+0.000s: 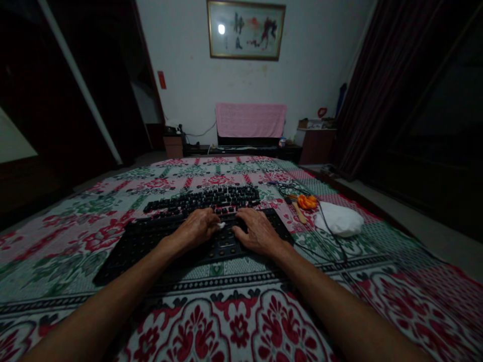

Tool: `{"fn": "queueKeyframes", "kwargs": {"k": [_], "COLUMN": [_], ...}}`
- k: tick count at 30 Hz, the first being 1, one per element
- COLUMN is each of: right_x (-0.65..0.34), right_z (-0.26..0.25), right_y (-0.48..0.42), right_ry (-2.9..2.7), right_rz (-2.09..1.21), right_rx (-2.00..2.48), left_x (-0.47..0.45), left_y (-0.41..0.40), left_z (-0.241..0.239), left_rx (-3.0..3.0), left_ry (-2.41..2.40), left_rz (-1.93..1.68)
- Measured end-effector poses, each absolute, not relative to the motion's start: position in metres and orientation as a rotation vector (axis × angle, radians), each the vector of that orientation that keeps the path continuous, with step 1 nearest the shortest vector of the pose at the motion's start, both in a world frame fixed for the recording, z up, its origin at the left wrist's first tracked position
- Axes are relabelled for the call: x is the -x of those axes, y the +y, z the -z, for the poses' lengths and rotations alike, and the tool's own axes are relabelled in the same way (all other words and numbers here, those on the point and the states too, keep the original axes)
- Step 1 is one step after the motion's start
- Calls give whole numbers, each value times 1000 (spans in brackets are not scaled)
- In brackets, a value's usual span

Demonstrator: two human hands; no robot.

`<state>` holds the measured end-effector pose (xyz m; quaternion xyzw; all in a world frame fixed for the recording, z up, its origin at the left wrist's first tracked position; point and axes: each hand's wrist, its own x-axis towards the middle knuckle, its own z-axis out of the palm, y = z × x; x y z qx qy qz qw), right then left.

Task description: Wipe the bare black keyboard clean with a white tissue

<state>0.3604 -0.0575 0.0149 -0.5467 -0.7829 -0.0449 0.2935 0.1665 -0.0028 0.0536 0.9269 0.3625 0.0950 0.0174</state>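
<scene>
Two black keyboards lie on a floral bedspread (pixel 234 322). The near keyboard (pixel 151 241) has many keycaps off; the far keyboard (pixel 204 198) lies just behind it. My left hand (pixel 196 229) rests on the near keyboard with its fingers curled round a small white thing (pixel 221 225), perhaps a wipe or cotton piece. My right hand (pixel 256 232) lies on the same keyboard beside the left hand, its fingers bent down onto the frame, nothing visibly in them.
To the right on the bed lie a white cloth bundle (pixel 338 218), an orange item (pixel 307 201) with a wooden handle, and black cables (pixel 324 236). Beyond the bed stand a low cabinet draped in pink cloth (pixel 250 120) and a wall picture (pixel 245 30).
</scene>
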Motion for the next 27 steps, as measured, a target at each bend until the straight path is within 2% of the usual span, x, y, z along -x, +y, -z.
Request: {"fn": "queueKeyframes", "kwargs": {"k": [8,21,27], "right_x": [-360,-360,-368], "right_z": [-13,-15,-21], "right_y": [-57,-58,-55], "right_ry": [-2056,-2066,-2151], "right_rz": [138,130,63], "right_rx": [1465,1475,1456], "left_x": [-195,-176,-173], "left_y": [15,27,32], "left_z": [-49,-64,-51], "left_rx": [-2852,-3015,-2993], "left_ry": [1217,1152,1089], "left_rz": [-557,-133,-364]}}
